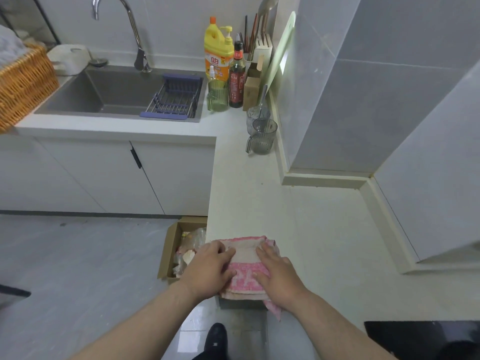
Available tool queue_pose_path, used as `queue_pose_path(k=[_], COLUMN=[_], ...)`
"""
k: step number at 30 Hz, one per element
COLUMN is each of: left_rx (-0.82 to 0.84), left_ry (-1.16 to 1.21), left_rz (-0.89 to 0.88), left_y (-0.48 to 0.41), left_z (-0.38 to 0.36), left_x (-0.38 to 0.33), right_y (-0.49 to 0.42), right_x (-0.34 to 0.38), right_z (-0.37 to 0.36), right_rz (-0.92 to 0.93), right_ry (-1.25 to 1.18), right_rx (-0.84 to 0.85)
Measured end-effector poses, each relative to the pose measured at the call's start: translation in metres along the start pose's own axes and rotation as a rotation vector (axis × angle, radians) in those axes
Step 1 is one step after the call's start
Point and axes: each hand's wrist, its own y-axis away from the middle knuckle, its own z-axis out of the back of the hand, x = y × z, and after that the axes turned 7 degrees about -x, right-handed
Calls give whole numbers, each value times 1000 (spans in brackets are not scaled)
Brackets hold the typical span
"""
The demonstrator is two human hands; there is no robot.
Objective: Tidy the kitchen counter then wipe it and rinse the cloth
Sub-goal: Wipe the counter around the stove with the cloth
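Head view: a folded pink cloth [246, 266] lies at the near edge of the white counter [324, 229]. Left hand [207, 268] and right hand [279, 275] press on it, fingers extended flat, grasping nothing.

Light is bright, soft and even; I find no hard shadows anywhere. The worst glare is on the pale cutting board [281, 55], whose lower part is washed out to white. There is a small glint on the faucet [135, 32] and a dull sheen on the floor tiles [197, 318]. Wide-angle bending is strong: the counter [324, 242] edges and wall lines bow toward the borders. Detail is slightly soft throughout, and the bottle labels [219, 64] look smeared. The bottom right corner falls to black.
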Motion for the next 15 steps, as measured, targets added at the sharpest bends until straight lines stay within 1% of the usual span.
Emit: queue_pose_path(k=[8, 15], left_rx=[8, 3], left_ry=[-62, -6], left_rz=[-54, -53], left_y=[-13, -57], left_z=[0, 6], left_x=[1, -1], right_y=[-8, -45], right_x=[0, -8], right_z=[0, 19], right_rz=[-22, -29], right_ry=[11, 26], right_rx=[-17, -54])
